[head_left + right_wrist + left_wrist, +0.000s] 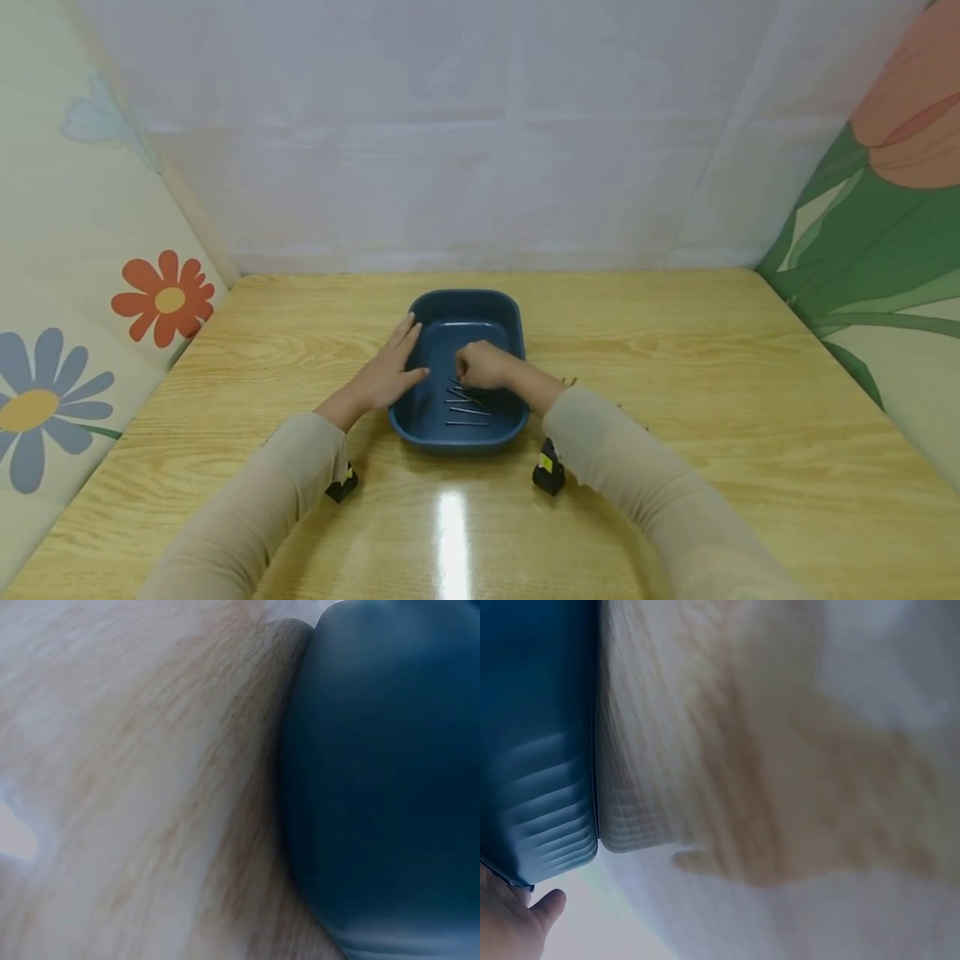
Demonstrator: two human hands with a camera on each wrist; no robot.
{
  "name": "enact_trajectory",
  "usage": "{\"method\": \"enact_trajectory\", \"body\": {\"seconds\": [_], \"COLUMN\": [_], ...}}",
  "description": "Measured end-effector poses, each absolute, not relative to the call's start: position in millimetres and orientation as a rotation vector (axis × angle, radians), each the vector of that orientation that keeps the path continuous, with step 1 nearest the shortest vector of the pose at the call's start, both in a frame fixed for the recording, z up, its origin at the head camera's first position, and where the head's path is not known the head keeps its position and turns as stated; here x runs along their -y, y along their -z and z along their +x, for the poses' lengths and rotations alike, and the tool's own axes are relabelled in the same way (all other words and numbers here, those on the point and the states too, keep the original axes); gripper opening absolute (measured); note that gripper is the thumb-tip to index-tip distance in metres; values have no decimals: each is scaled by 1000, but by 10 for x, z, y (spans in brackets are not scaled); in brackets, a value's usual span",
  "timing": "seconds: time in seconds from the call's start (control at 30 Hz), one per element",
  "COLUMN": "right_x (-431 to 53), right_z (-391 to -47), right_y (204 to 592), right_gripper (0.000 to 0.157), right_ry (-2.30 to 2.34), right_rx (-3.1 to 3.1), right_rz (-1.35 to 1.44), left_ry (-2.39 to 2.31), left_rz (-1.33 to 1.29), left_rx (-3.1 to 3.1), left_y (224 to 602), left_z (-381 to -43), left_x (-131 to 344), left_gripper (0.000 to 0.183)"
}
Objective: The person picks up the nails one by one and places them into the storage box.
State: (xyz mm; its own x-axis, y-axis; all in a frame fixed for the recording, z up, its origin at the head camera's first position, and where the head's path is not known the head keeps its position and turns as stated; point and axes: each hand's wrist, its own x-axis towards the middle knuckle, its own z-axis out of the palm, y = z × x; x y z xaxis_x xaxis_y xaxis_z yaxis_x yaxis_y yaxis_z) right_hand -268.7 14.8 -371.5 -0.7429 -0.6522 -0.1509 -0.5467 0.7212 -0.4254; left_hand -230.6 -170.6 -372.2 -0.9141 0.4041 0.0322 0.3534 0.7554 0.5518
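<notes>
A deep blue rectangular tray [459, 443] stands on the table. Several thin dark metal rods [467, 423], which look like nails, lie loosely in its near half. My left hand [388, 371] rests along the tray's left rim, fingers straight and thumb over the edge. In the left wrist view, part of this hand [510, 919] shows beside the tray's ribbed outer wall [540, 802]. Inside the tray, my right hand [486, 367] is low over the rods with curled fingers. Its fingertips are hidden, so whether it pinches a rod does not show. The right wrist view has only the tray's outer side [382, 780] and the table.
More thin rod ends [570, 381] stick out past the right forearm on the wooden table [697, 358]. A black device with a yellow mark [549, 468] is at the right wrist, another [342, 483] at the left. A white sheet [480, 167] hangs behind.
</notes>
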Motion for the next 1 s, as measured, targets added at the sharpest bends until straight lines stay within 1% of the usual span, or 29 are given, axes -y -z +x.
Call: {"method": "enact_trajectory", "body": {"seconds": [0.13, 0.47, 0.7, 1.0], "right_x": [-152, -157, -196, -370], "right_z": [-2694, -2679, -2623, -2585], "right_y": [3706, 3674, 3624, 3538], "right_gripper": [2, 10, 14, 19], "right_ry": [553, 685, 891, 1204], "right_rx": [-2622, -2588, -2522, -2378], "right_rz": [-933, -897, -874, -827], "left_ry": [-862, -811, -802, -808], "left_rz": [611, 612, 618, 624], "left_rx": [-2857, -2864, -2863, -2875], "left_y": [3711, 3710, 3727, 3724], "left_z": [-2303, -2305, -2295, -2308], "left_x": [1703, 1698, 1703, 1713], "left_gripper": [68, 69, 69, 69]}}
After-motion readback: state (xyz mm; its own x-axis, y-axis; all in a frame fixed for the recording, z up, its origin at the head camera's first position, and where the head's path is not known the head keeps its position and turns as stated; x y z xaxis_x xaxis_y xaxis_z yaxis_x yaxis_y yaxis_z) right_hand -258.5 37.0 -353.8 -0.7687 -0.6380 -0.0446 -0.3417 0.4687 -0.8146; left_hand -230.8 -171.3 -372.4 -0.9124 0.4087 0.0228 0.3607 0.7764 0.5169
